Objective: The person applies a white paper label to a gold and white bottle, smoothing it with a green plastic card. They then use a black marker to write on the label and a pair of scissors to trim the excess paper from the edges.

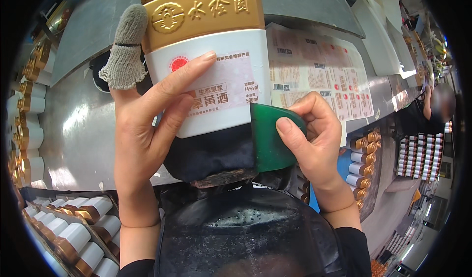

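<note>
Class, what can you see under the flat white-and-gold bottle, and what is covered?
A dark, rounded cloth pad shows past the near edge of the bottle. How far it extends beneath cannot be seen, because the bottle covers it.

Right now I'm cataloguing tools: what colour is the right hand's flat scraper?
The flat scraper is green, clearest in head view.

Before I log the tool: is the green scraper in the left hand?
No, the right hand pinches the green scraper, while the left hand touches the bottle.
</note>
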Demonstrator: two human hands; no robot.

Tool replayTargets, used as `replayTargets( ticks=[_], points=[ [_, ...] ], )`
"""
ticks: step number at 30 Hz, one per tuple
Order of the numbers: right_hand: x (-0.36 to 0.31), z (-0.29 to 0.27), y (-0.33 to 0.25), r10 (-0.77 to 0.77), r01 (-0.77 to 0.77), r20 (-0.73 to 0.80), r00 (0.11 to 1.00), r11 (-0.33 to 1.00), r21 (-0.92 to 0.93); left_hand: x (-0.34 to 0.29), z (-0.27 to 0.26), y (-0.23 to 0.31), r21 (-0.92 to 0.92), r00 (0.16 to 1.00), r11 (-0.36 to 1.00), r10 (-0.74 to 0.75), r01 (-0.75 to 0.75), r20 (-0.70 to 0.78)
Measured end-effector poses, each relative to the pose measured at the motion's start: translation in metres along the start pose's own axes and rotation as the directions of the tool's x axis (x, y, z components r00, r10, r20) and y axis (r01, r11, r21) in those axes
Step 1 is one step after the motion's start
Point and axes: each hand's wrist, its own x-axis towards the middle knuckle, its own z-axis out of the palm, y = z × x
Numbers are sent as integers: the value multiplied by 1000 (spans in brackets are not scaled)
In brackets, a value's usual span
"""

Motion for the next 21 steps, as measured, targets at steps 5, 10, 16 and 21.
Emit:
replayTargets(
  ticks=[5,10,16,21],
  points=[
    [3,0,1,9,-9,8,1000,1000,-8,0,-1,0,-4,999,1000,5,-4,33],
    [3,0,1,2,-2,8,1000,1000,-15,0,1,-1,4,1000,1000,6,-6,1],
    [3,0,2,-9,9,18,1000,1000,-26,0,-1,2,-66,998,996,-64,66,25],
    [2,-2,1,15,-15,16,1000,1000,-2,4,-3,5,-93,999,995,-17,21,39]
  ],
)
